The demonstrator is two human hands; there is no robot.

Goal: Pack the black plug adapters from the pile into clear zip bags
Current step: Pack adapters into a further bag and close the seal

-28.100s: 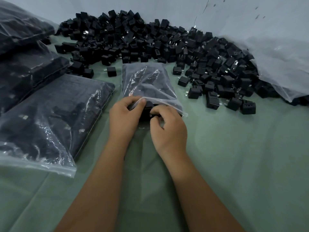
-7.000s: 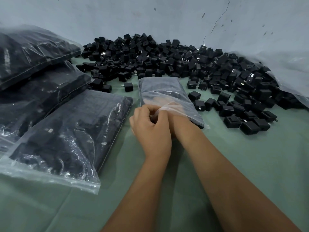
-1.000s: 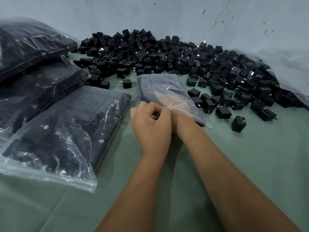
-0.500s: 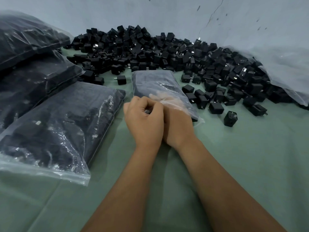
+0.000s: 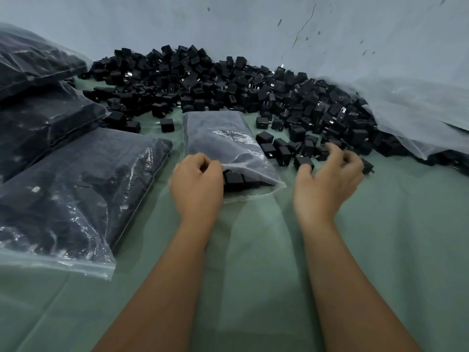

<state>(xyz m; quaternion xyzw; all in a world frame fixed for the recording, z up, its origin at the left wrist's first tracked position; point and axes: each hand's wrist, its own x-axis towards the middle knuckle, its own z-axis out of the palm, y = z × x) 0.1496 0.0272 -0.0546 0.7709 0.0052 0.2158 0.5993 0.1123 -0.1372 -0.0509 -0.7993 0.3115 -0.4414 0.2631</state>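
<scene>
On the green surface [image 5: 253, 250], seen from your head camera, the clear zip bag [image 5: 223, 143] you are filling lies flat at the centre, its open mouth turned toward you with black adapters showing inside. Your left hand [image 5: 196, 185] sits at the left corner of that mouth, fingers curled and pinching the bag's edge. Your right hand [image 5: 327, 179] is out to the right of the bag, fingers spread and loosely bent, holding nothing, hovering over the loose adapters there. The pile of black plug adapters [image 5: 228, 82] stretches behind the bag and round to its right, against the wall [image 5: 228, 21]. Left of the bag lie filled bags [image 5: 76, 186], stacked toward the far left. A loose plastic sheet [image 5: 418, 110] drapes over the pile's far right end.
</scene>
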